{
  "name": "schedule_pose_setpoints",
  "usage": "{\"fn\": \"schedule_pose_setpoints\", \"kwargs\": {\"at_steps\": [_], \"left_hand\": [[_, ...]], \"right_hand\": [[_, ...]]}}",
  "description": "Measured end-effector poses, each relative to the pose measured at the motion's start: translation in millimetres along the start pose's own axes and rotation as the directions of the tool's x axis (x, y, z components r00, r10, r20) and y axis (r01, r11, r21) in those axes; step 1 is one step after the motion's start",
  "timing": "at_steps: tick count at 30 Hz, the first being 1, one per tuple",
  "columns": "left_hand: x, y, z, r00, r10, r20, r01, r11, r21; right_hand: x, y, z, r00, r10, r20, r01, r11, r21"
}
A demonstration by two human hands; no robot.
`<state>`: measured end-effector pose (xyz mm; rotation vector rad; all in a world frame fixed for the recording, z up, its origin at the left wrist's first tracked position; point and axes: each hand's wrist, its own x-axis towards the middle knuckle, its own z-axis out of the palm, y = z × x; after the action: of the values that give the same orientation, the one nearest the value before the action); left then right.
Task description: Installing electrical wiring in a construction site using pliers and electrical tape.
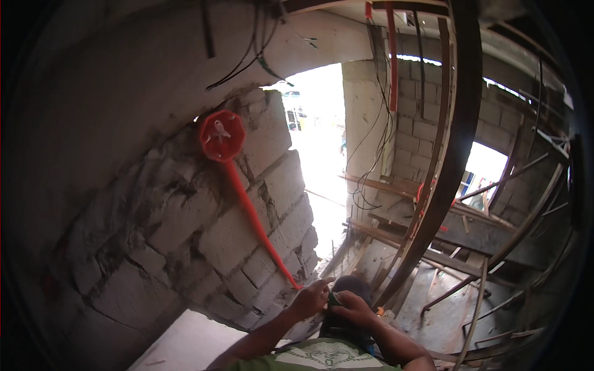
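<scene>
Head view: rough grey block wall (210, 238) with uneven joints, beside a bright opening (323, 154) and a dark brown beam (461, 123). Smooth orange-red tube (252, 212) descends the wall from an octagonal red box (223, 141) to near the left hand (311, 300), whose grip cannot be told; right hand (354, 309), closed around a small dark-green item (335, 299).

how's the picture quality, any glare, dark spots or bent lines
Head view: the opening glares white, detail mostly lost; head view: the plastered wall at left sinks into shadow; head view: the wooden beam bows, likely fisheye distortion; head view: the green thing by the right hand looks indistinct.
</scene>
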<state>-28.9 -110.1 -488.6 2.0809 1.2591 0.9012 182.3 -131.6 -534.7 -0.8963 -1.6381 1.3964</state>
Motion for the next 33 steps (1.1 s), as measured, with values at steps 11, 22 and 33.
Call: {"fn": "schedule_pose_setpoints", "kwargs": {"at_steps": [11,22,33], "left_hand": [[40.9,100.2,-115.2,0.612,0.786,-0.085,-0.673,0.575,0.465],[87.7,192.6,-229.2,0.289,0.957,0.018,-0.515,0.140,0.845],[124.1,215.2,-265.0,0.214,0.974,0.078,-0.342,0.000,0.940]], "right_hand": [[72.2,-204.7,-58.0,0.932,0.068,0.356,0.034,0.961,-0.273],[154.7,-455.1,-56.9,0.771,0.215,0.600,0.349,0.645,-0.680],[196.9,-500.3,-50.6,0.751,0.117,0.650,0.622,0.207,-0.755]]}}
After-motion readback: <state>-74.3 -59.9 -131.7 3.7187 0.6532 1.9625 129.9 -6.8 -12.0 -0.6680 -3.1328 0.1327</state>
